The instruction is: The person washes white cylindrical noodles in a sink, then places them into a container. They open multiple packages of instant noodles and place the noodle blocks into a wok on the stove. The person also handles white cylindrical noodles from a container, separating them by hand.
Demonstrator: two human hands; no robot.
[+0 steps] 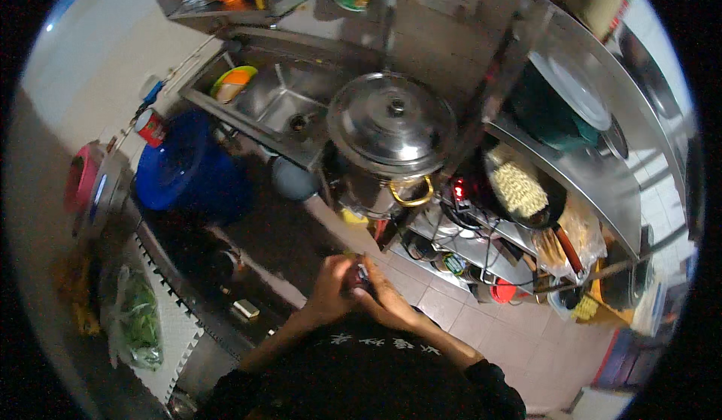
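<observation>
Close before my chest, my left hand (328, 290) and my right hand (389, 301) come together around a small dark red object (359, 276). Fingers cover much of it, and its kind cannot be made out. Farther out stands a large stainless steel stockpot (361, 194) with its domed lid (389, 121) on and a gold-coloured handle (412, 191) facing me. To its right, a dark pan (555, 197) holds a pale block of noodles (516, 189). Its brown handle (568, 248) points towards my right side.
Left of the stockpot is a steel sink (271, 101) with bowls (234, 81) in its corner. A big blue tub (192, 166) carries a red can (150, 126). Bagged greens (141, 318) lie at left. Cables (493, 234) hang over the right shelf (457, 251); tiled floor (479, 335) lies below.
</observation>
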